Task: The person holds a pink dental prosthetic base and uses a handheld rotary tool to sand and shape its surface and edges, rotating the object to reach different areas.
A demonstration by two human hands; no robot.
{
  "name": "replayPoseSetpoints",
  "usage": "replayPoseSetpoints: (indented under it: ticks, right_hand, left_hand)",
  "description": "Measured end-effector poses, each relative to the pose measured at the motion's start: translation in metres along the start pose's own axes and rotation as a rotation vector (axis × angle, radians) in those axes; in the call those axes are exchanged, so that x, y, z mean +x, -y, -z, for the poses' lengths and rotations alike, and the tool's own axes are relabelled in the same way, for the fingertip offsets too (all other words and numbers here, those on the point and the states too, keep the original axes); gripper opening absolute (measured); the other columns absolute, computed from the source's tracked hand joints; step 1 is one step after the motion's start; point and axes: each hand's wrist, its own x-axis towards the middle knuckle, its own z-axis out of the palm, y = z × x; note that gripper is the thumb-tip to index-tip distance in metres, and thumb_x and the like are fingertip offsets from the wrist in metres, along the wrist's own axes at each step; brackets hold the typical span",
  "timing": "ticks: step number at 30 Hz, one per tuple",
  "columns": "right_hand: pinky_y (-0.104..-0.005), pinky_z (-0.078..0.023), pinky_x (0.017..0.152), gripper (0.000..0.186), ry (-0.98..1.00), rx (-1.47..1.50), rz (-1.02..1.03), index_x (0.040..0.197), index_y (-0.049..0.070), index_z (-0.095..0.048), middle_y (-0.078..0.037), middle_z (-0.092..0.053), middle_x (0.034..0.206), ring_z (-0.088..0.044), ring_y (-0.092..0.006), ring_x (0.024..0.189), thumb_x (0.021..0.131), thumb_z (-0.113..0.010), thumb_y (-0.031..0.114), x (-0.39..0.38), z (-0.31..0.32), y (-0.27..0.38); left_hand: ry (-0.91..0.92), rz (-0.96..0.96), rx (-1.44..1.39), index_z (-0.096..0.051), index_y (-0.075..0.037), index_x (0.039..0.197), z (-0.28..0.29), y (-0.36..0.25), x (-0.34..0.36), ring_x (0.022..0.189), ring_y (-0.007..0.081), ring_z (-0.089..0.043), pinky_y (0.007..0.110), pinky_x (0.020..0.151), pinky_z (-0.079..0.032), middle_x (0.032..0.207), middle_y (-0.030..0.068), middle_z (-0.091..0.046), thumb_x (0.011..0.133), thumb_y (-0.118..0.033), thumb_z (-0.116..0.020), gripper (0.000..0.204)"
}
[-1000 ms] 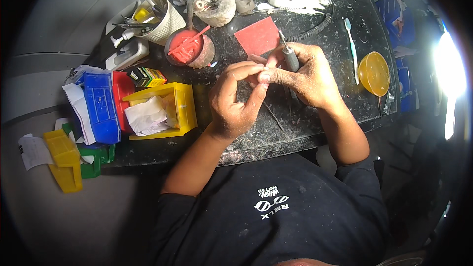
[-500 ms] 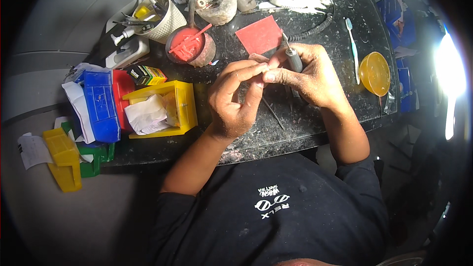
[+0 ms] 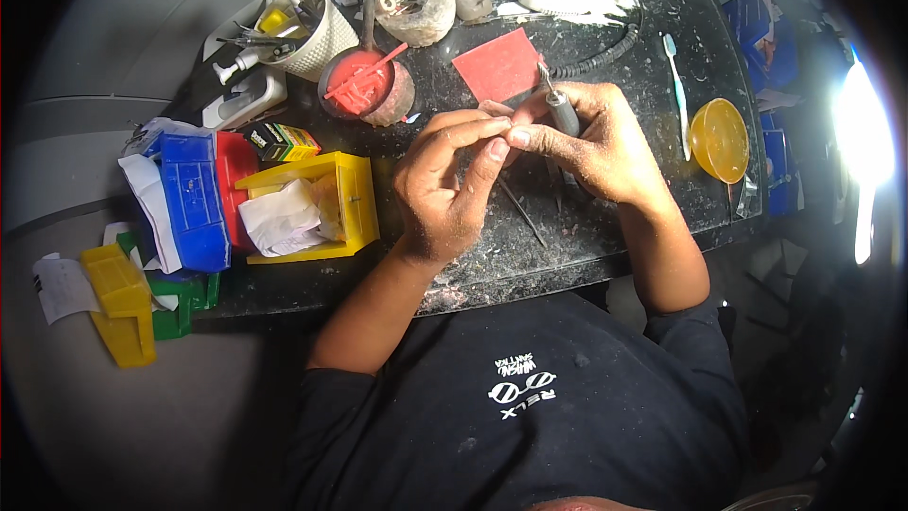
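Note:
Over the bench, my two hands meet fingertip to fingertip. My left hand [image 3: 443,175] is closed, with thumb and forefinger pinched around something small that the fingers hide. My right hand [image 3: 605,142] grips a dark rotary handpiece [image 3: 564,115], its slim metal end [image 3: 544,76] pointing up and away. The right thumb and forefinger also press against the left fingertips. Just beyond them lies a flat red wax sheet [image 3: 498,66]; a small pinkish piece [image 3: 494,108] shows at its near edge. Below the hands a thin dark tool [image 3: 522,211] rests on the bench.
At the far left stand a pan of red wax pieces [image 3: 359,85], a white tool cup [image 3: 326,43] and a bag of small parts [image 3: 416,9]. Yellow [image 3: 355,203] and blue [image 3: 194,203] bins sit left. A toothbrush [image 3: 676,85] and orange bowl [image 3: 721,142] lie right.
My left hand has shifted slightly, its thumb now a little higher and nearer the right thumb. The right hand and handpiece have barely moved.

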Motion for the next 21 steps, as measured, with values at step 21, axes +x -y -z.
replayPoseSetpoints:
  ticks: [21]
  right_hand:
    - [-0.0288, -0.041, 0.056, 0.036, 0.029, -0.21, -0.2, 0.087, 0.002, -0.065, 0.001, -0.056, 0.069, -0.047, -0.0075, 0.063, 0.09, -0.078, 0.036, -0.002, -0.014, 0.002]
  left_hand:
    - [-0.118, 0.4, -0.541, -0.058, 0.004, 0.115, -0.002, 0.004, 0.0, 0.086, 0.0126, -0.063, 0.025, 0.082, -0.052, 0.102, 0.0094, -0.066, 0.099, -0.002, -0.063, 0.018]
